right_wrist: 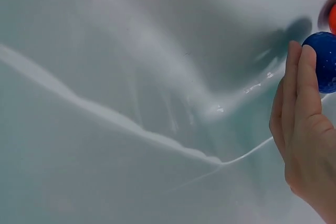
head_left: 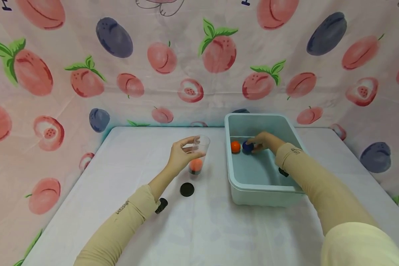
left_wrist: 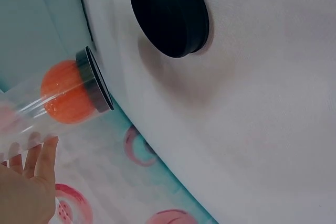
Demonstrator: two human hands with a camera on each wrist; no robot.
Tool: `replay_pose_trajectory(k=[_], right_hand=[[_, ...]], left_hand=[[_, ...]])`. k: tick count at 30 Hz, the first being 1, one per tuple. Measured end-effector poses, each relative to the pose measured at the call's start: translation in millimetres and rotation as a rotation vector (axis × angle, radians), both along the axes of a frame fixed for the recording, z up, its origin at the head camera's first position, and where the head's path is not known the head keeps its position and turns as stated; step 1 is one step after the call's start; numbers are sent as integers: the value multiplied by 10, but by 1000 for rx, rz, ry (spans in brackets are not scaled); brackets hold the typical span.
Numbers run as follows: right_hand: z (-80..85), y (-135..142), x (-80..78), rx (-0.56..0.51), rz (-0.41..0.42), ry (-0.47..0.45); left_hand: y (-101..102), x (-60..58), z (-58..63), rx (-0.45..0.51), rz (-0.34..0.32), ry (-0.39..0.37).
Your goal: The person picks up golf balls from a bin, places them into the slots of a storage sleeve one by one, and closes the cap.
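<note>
My left hand [head_left: 180, 154] grips a clear plastic canister [head_left: 203, 142] around its upper part. One orange ball [left_wrist: 67, 92] sits at the bottom of the canister, against its dark base [left_wrist: 96, 80]. Close in front of it on the table lies a round black lid [head_left: 187, 189], its hollow side showing in the left wrist view. Inside the bin, my right hand [head_left: 266, 142] holds a dark blue ball [head_left: 247, 147] at its fingertips; the thumb is hidden in the right wrist view. Another orange ball [head_left: 235, 146] rests just left of the blue one.
The pale blue-grey bin [head_left: 262, 187] stands on the right of the white table [head_left: 119, 159], its raised walls around my right hand. Behind the table hangs a fruit-patterned cloth [head_left: 193, 55].
</note>
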State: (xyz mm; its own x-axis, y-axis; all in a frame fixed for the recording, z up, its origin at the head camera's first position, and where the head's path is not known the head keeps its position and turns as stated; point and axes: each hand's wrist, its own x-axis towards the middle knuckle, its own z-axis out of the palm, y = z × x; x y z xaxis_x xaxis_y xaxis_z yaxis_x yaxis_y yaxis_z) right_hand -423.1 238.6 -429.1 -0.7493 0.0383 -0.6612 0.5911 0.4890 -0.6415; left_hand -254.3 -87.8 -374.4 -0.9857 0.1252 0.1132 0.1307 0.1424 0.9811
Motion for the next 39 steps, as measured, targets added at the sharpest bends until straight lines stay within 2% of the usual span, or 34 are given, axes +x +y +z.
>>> replay_pose_trajectory(k=[2, 4, 6, 9, 11, 15, 18, 24, 31, 39], right_hand=[[-86, 102, -110, -44, 30, -4], [-119, 154, -156, -42, 67, -6], [-24, 120, -66, -9, 79, 14], [399, -99, 379, 63, 92, 56], [590, -184, 589, 64, 91, 75], [803, -277, 816, 19, 91, 73], [861, -318, 867, 11, 96, 81], [876, -307, 860, -18, 93, 121], [863, -267, 868, -145, 137, 146], [981, -315, 1006, -250, 147, 126]], left_hand=[[-4, 5, 11, -2, -6, 13], [-8, 9, 23, 0, -13, 27], [-8, 15, 31, -3, -15, 38], [-1, 29, 39, -6, -15, 39], [7, 38, 34, -10, -17, 31], [12, 55, 25, -8, -22, 24], [17, 48, 23, -6, -23, 36], [46, 24, 34, -22, -27, 39], [64, 13, 51, -9, -42, 53], [79, 4, 83, -25, -29, 46]])
